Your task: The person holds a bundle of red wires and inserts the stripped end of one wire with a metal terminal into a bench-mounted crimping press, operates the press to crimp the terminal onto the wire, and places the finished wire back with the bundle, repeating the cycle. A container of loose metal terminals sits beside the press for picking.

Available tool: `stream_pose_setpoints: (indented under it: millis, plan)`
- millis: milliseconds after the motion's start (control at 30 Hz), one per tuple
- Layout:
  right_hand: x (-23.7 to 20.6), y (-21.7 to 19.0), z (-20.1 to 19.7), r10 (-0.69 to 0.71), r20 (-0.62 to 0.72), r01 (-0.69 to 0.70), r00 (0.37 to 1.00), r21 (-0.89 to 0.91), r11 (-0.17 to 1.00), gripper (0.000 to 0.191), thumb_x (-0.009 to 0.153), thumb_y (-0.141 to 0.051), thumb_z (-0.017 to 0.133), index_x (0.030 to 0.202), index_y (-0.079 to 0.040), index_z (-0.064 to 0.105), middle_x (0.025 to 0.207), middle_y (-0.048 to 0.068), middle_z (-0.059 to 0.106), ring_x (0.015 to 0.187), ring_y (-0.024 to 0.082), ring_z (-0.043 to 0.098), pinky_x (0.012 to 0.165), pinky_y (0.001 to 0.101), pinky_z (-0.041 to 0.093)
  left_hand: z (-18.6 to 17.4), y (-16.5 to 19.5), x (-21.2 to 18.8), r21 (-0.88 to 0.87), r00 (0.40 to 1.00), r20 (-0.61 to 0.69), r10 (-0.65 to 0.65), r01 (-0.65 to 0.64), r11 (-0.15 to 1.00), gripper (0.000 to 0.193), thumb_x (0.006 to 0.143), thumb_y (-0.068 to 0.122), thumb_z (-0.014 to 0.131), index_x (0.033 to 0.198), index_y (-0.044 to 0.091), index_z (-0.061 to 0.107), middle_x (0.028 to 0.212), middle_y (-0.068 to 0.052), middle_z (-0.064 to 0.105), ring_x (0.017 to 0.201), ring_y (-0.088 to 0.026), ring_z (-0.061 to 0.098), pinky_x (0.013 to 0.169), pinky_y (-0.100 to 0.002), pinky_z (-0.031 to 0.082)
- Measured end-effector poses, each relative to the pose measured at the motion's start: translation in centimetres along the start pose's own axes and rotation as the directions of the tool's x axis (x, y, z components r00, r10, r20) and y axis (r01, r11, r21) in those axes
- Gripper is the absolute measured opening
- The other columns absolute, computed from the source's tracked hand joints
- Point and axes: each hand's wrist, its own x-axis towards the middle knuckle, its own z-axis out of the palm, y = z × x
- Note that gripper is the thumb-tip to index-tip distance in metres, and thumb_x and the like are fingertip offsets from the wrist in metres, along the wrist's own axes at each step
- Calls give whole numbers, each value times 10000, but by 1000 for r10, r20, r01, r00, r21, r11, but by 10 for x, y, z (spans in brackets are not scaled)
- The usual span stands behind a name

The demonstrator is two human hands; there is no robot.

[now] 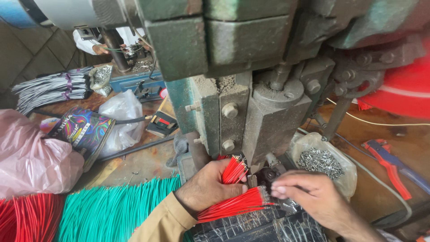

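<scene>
Because both hands work right under the ram of the grey-green cast-iron press (pixel 251 112), the likeliest mishap, as I judge it, is a pinched fingertip if the ram drops while they sit this close to the die. The left hand (pixel 210 188) is closed around a thick bundle of thin red insulated wires (pixel 235 204), whose bared ends fan out above and beside its knuckles. The right hand (pixel 309 195) has its fingers narrowed to a pinch on the tips of a few of those wires, just beside the left hand and touching the bundle. A loose grip could let wires slide out and scatter; a crooked feed could bend the bare ends.

Counted: one press, one held red bundle, and two hands of the worker. To the left of the left hand lie one sheaf of green wires (pixel 116 208) and one further heap of red wires (pixel 29 217). Beyond the right hand sits one clear plastic bag of small metal terminals (pixel 320 161), and farther right one red-and-blue hand tool (pixel 389 161) on the table (pixel 371 192). Another person's hand (pixel 101 49) shows far off.
</scene>
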Motion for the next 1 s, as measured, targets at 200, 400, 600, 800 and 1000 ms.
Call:
stream_pose_setpoints:
  millis: [200,400,600,800,1000]
  plan:
    - [-12,7,-25,10,90,32,996,-453,891,223,774,-134,808,993,-101,830,1004,14,675,971,172,670,853,294,559,1,-7,4,-160,993,-59,-106,95,982,164,941,167,733,953,9,694,783,19,655,700,-58,588,663,-253,522]
    - [-12,28,-21,8,29,-2,1000,-200,980,112,825,-66,735,932,-34,746,1023,12,735,995,137,715,865,291,570,2,-5,3,-227,993,-48,-110,96,969,134,918,112,756,964,2,694,763,27,665,680,-53,598,636,-239,525]
    - [8,35,4,172,-101,-153,980,171,973,151,952,-31,679,1092,-1,728,936,122,723,859,167,677,786,314,578,1,-2,3,-205,991,-65,-118,103,973,129,928,122,728,981,7,703,762,27,660,674,-51,591,625,-236,514]
    - [24,17,41,-45,-100,68,994,242,968,153,924,-40,651,1040,19,730,932,56,772,902,96,711,841,258,577,-3,-7,3,-107,988,-83,-127,117,987,156,947,165,702,964,10,692,749,11,666,689,-58,614,644,-241,529]
    - [35,14,42,15,-73,-3,997,150,989,105,914,-59,715,953,21,770,838,50,761,811,89,675,744,257,565,-4,-11,4,-166,991,-55,-121,111,980,154,957,159,690,968,5,685,753,11,655,675,-65,600,633,-250,516]
